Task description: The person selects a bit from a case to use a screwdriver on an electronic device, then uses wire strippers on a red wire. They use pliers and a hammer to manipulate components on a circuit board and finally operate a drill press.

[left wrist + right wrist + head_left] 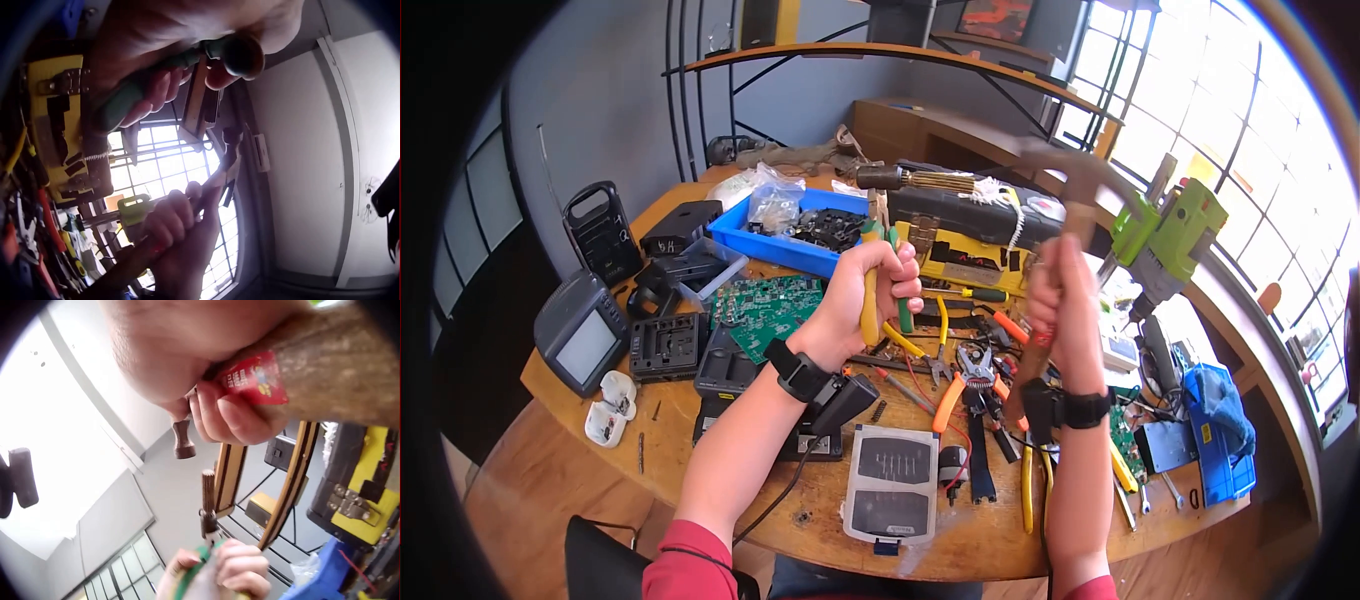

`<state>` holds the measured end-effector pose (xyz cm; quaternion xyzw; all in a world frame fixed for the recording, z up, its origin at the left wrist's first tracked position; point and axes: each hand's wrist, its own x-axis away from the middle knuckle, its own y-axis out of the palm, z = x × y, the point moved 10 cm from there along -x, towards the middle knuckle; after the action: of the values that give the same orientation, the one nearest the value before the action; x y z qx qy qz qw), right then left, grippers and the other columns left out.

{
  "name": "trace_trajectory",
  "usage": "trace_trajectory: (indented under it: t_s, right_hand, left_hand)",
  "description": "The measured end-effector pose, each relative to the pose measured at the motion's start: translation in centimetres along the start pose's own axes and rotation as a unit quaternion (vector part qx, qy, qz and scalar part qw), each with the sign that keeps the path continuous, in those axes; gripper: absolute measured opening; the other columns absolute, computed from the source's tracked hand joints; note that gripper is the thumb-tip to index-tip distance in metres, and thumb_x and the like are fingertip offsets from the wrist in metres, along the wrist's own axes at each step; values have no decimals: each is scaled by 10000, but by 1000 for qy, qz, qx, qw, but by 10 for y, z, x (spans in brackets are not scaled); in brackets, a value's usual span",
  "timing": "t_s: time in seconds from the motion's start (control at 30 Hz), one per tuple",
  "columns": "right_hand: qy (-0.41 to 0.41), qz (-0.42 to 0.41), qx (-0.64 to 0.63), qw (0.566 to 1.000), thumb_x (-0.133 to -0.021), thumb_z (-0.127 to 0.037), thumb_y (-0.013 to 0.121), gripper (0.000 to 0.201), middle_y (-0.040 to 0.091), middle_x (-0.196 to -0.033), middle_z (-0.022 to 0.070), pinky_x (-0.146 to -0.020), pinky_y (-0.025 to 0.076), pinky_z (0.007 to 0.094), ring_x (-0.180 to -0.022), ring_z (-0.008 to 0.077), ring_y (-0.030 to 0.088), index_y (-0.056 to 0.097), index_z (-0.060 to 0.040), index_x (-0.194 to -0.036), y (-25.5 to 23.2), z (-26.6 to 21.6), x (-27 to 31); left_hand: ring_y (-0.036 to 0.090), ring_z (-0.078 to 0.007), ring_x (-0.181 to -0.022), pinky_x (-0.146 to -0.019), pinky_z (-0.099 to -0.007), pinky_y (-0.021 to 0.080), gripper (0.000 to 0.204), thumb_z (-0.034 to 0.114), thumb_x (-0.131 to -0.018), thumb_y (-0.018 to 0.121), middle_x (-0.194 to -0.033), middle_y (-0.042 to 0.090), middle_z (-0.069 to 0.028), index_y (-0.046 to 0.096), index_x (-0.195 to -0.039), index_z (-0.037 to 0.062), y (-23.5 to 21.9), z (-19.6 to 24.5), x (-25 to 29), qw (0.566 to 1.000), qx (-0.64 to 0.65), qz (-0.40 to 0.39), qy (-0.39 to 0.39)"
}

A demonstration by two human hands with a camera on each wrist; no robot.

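Observation:
My left hand point(852, 300) grips a pair of pliers with green and yellow handles point(903, 312), raised over the table. At the pliers' jaws is a metal piece with a dark, thick end point(878, 177) and a brass-coloured ribbed shaft point(940, 181) pointing right; in the right wrist view the ribbed shaft point(208, 487) stands above the pliers. My right hand point(1065, 300) is wrapped around the wooden handle of a claw hammer point(1083, 178), held upright with its blurred head above and right of the piece. A red label point(256, 380) shows on the hammer handle.
Wire strippers point(974, 368), more pliers and screwdrivers crowd the table below my hands. A blue bin point(785, 250), a green circuit board point(770, 305) and a small monitor point(582, 335) are left. A clear-lidded case point(891, 485) lies in front; a green drill point(1175, 240) stands right.

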<state>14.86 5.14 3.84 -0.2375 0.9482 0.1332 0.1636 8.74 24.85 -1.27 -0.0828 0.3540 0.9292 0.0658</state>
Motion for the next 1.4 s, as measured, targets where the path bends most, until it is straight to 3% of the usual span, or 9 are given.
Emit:
trace_trajectory:
  t_s: [0.33, 0.47, 0.6, 0.87, 0.97, 1.2, 1.3, 1.37, 1.4]
  right_hand:
    - [50, -24, 63, 996, -1098, -430, 542, 340, 363, -627, -82, -431, 249, 208, -487, 17, 301, 524, -120, -961, 10, -5, 9]
    - [-85, -15, -79, 993, -1110, -508, 458, 410, 333, -600, -79, -398, 234, 209, -445, 28, 291, 487, -146, -919, -5, -25, 0]
    - [66, -8, 96, 993, -1070, -433, 598, 352, 382, -618, -88, -409, 271, 209, -466, 17, 333, 506, -129, -920, 15, 4, 11]
    - [-82, 1, -68, 994, -1087, -464, 549, 357, 361, -626, -78, -418, 244, 206, -477, 21, 321, 518, -134, -954, -2, -23, 4]
    - [63, 7, 114, 991, -1099, -400, 550, 326, 368, -621, -80, -421, 256, 212, -477, 23, 331, 512, -116, -943, 5, -2, 10]
    - [13, 51, 97, 994, -1103, -388, 547, 332, 362, -646, -90, -445, 232, 207, -519, 1, 306, 535, -101, -937, -9, -10, 6]
    - [-14, 85, 179, 980, -1078, -384, 588, 333, 454, -612, -32, -460, 321, 260, -485, 95, 373, 561, -90, -925, -34, -7, -3]
    - [-169, 121, 515, 832, -1015, -401, 665, 315, 608, -639, 68, -529, 443, 371, -519, 255, 547, 618, -95, -956, -31, -37, 3]
    - [-169, 122, 516, 831, -1015, -401, 665, 315, 608, -639, 68, -529, 443, 371, -519, 255, 547, 618, -95, -956, -29, -40, 6]
  left_hand:
    - [388, -149, -727, -760, -358, 396, 127, 181, -836, 505, -784, 339, 23, 440, -934, 130, 8, 0, -4, 998, 66, -24, -2]
    - [392, -150, -730, -763, -361, 397, 124, 182, -839, 501, -786, 340, 21, 440, -933, 131, 10, 3, 2, 996, 84, -39, -2]
    - [405, -150, -740, -764, -358, 398, 121, 185, -843, 501, -787, 353, 20, 447, -936, 129, 27, -8, 1, 990, 126, -55, -23]
    - [397, -149, -731, -765, -352, 393, 116, 187, -845, 509, -786, 351, 29, 450, -929, 132, 10, -2, -2, 993, 86, -76, -18]
    - [387, -147, -722, -760, -349, 393, 107, 184, -848, 502, -783, 345, 31, 449, -927, 136, 19, -15, -1, 996, 71, -44, -20]
    - [372, -139, -712, -759, -345, 393, 85, 179, -863, 481, -784, 330, 30, 438, -927, 143, 2, -4, -2, 997, 61, -43, -14]
    - [377, -138, -713, -762, -348, 397, 85, 176, -864, 481, -779, 328, 29, 433, -926, 142, 4, -3, -1, 999, 39, -27, -6]
    - [380, -139, -713, -761, -351, 399, 85, 176, -864, 481, -777, 328, 29, 434, -925, 141, 3, -4, -1, 999, 29, -18, -5]
    - [381, -138, -707, -755, -350, 401, 85, 172, -860, 483, -774, 329, 29, 433, -922, 140, 2, -4, -1, 1000, 22, -12, -2]
